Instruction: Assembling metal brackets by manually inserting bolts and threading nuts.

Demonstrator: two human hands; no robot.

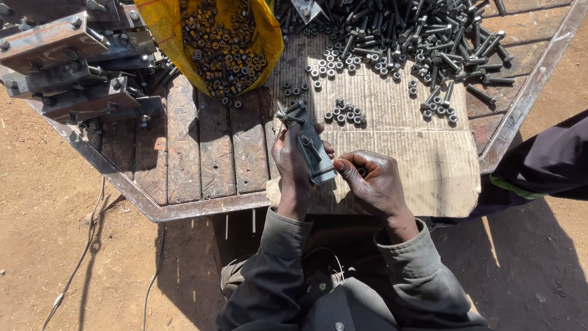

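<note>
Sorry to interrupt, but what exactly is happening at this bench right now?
A person is working bare-handed at a wooden-slatted table. The left hand holds a grey metal bracket with a bolt through it, and the right hand pinches something small at the bracket's lower end. On cardboard lie loose nuts and a pile of bolts; a yellow bag holds more nuts, and similar brackets are stacked at left.

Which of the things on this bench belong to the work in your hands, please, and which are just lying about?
In hand:
- left hand holding the grey metal bracket
- right hand pinching something small at the bracket's lower end
- loose nuts on the cardboard sheet

Lying about:
- pile of bolts
- yellow sack of nuts
- stacked brackets
</note>
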